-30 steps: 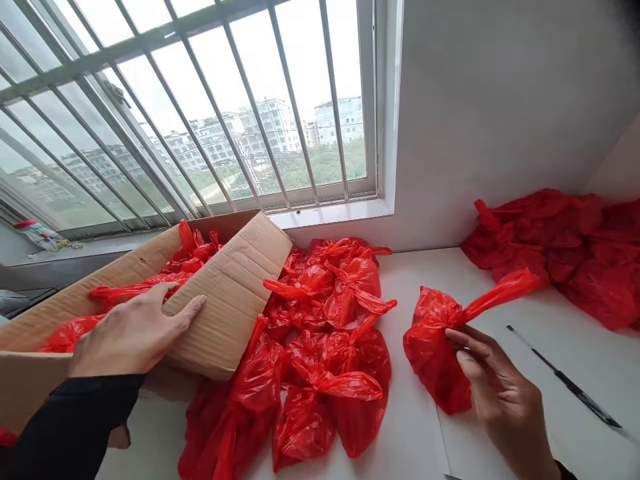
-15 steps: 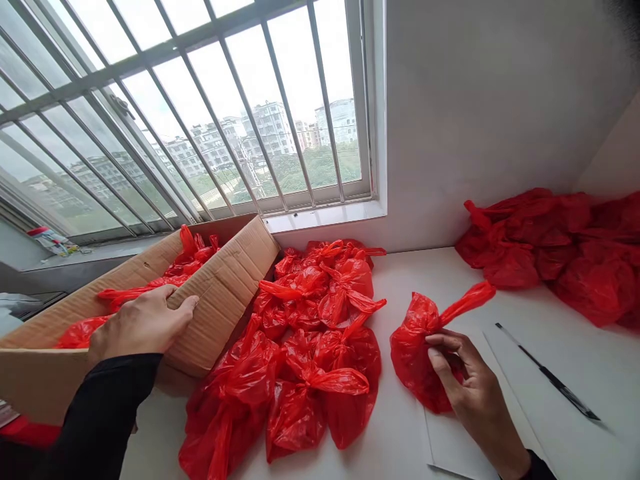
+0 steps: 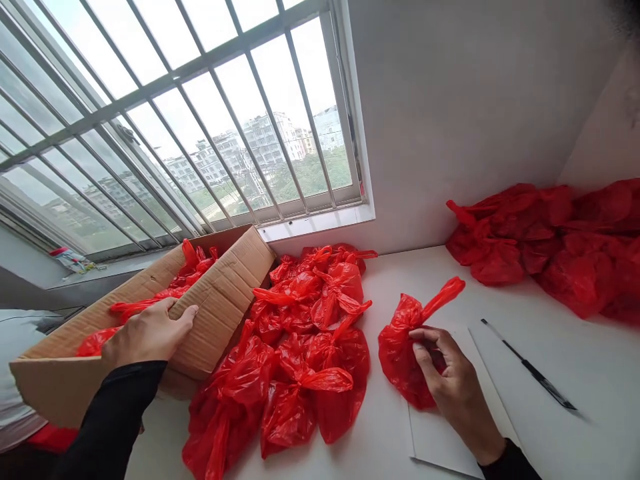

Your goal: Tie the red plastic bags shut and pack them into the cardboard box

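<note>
There, lower left, the left hand clasped the edge of the cardboard box, while lower right, the right hand pinched a red bag near its knot!

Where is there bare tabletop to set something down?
Free: the white tabletop right of the pen, in front of the far-right red bags. A narrower strip runs between the held red bag and the tied-bag cluster. Crowded: that cluster, packed beside the cardboard box.
</note>
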{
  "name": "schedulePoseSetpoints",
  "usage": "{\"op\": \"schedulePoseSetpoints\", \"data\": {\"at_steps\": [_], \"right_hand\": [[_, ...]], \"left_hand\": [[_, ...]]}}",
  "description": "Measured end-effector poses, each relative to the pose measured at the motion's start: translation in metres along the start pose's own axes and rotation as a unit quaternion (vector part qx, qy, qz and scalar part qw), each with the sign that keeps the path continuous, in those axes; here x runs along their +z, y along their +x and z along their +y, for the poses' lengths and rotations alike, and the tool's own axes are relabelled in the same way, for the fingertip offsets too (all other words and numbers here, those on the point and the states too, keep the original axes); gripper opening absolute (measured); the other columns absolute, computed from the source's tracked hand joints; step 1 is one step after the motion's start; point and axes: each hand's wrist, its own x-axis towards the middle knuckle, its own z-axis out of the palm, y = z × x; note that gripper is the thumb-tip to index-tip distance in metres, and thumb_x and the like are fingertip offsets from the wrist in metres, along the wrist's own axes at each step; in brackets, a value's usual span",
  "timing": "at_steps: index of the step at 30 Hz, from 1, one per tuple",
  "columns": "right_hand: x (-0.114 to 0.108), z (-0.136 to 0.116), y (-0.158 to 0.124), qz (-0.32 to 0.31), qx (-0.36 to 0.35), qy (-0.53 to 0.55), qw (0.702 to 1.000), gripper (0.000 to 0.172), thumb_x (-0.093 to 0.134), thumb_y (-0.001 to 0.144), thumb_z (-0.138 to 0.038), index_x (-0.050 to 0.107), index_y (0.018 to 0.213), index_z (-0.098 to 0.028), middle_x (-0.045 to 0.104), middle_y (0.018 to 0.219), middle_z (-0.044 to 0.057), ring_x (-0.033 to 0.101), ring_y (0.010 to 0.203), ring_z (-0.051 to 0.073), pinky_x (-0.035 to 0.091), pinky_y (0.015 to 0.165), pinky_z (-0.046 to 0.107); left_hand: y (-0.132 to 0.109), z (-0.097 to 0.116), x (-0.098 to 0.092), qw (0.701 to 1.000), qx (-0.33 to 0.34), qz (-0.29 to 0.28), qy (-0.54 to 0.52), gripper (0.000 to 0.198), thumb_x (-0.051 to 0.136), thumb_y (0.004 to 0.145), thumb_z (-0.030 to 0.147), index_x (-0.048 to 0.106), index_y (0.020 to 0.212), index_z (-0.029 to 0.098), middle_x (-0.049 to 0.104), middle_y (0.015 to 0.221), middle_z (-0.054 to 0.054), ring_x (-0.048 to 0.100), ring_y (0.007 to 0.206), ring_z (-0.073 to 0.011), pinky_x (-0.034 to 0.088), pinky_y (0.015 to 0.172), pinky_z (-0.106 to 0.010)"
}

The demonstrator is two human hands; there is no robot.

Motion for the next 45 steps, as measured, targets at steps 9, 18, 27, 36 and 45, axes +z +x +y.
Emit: {"op": "schedulePoseSetpoints", "data": {"at_steps": [9, 18, 27, 36, 45], "right_hand": [[0.002, 0.000, 0.000, -0.007, 0.014, 0.009, 1.000, 0.021, 0.054, 0.097, -0.042, 0.066, 0.110, -0.030, 0.067, 0.117, 0.002, 0.066, 0.098, 0.022, 0.056, 0.085, 0.036], [0.002, 0.000, -0.003, 0.015, 0.040, 0.040, 0.998, 0.020, 0.063, 0.093, -0.044, 0.066, 0.101, -0.026, 0.070, 0.105, 0.004, 0.067, 0.091, 0.022, 0.057, 0.081, 0.034], [-0.002, -0.012, 0.001, -0.030, 0.002, 0.171, 0.985, 0.011, 0.063, 0.097, -0.035, 0.062, 0.100, -0.025, 0.065, 0.093, 0.002, 0.064, 0.083, 0.018, 0.055, 0.074, 0.028], [-0.004, -0.007, 0.008, 0.008, 0.014, 0.157, 0.987, 0.020, 0.057, 0.101, -0.041, 0.061, 0.112, -0.026, 0.065, 0.104, 0.004, 0.063, 0.094, 0.020, 0.054, 0.080, 0.031], [-0.019, 0.003, 0.016, -0.083, 0.011, 0.188, 0.979, 0.013, 0.065, 0.098, -0.035, 0.068, 0.107, -0.027, 0.063, 0.090, 0.001, 0.055, 0.067, 0.013, 0.049, 0.064, 0.028]], "left_hand": [[-0.069, 0.035, 0.032, 0.915, 0.261, 0.267, -0.156, 0.039, 0.047, 0.097, 0.035, 0.067, 0.121, 0.012, 0.068, 0.123, -0.017, 0.059, 0.118, -0.0325, 0.041, 0.110, -0.050], [-0.203, 0.097, 0.087, 0.845, 0.335, 0.014, -0.416, 0.025, 0.052, 0.098, 0.020, 0.067, 0.117, 0.027, 0.067, 0.117, -0.006, 0.062, 0.113, -0.0208, 0.051, 0.098, -0.034], [-0.225, 0.224, 0.073, 0.670, 0.374, -0.202, -0.609, 0.052, 0.060, 0.088, 0.015, 0.052, 0.139, 0.023, 0.059, 0.136, -0.009, 0.055, 0.129, -0.0231, 0.043, 0.113, -0.041], [-0.177, 0.239, 0.053, 0.628, 0.460, -0.301, -0.550, 0.051, 0.059, 0.084, 0.008, 0.057, 0.134, 0.021, 0.070, 0.116, -0.004, 0.065, 0.105, -0.0191, 0.050, 0.096, -0.033], [-0.159, 0.230, 0.040, 0.592, 0.589, -0.299, -0.463, 0.042, 0.048, 0.091, 0.005, 0.064, 0.124, 0.025, 0.070, 0.116, -0.001, 0.065, 0.101, -0.0159, 0.050, 0.087, -0.028]]}}
